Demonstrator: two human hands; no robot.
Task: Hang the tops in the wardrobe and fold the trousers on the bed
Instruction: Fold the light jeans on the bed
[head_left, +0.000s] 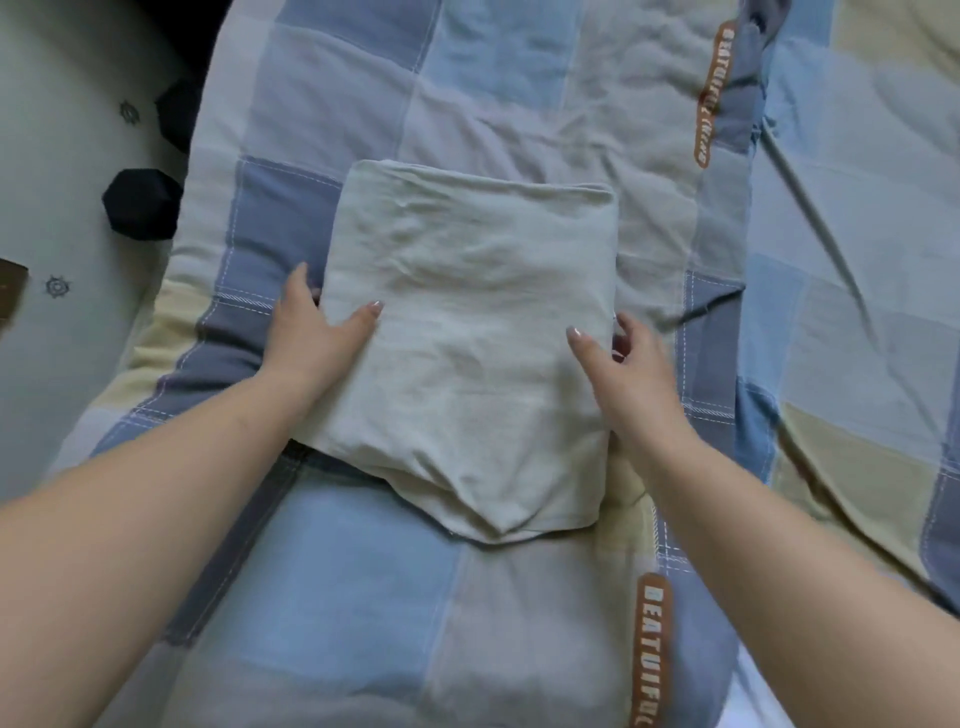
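The folded beige trousers (470, 332) lie as a thick rectangular bundle in the middle of the patchwork quilt (332, 587), which covers the bed in blue, grey and cream squares. The left hand (317, 338) grips the bundle's left edge, thumb on top of the cloth and fingers tucked under the side. The right hand (623, 364) holds the bundle's right edge likewise, thumb lying on top and fingers curled round the side beneath. Both forearms reach in from the near edge, bare. Left of the trousers, beyond the quilt's edge, a black dumbbell (140, 205) sits on the pale floor (62, 156).
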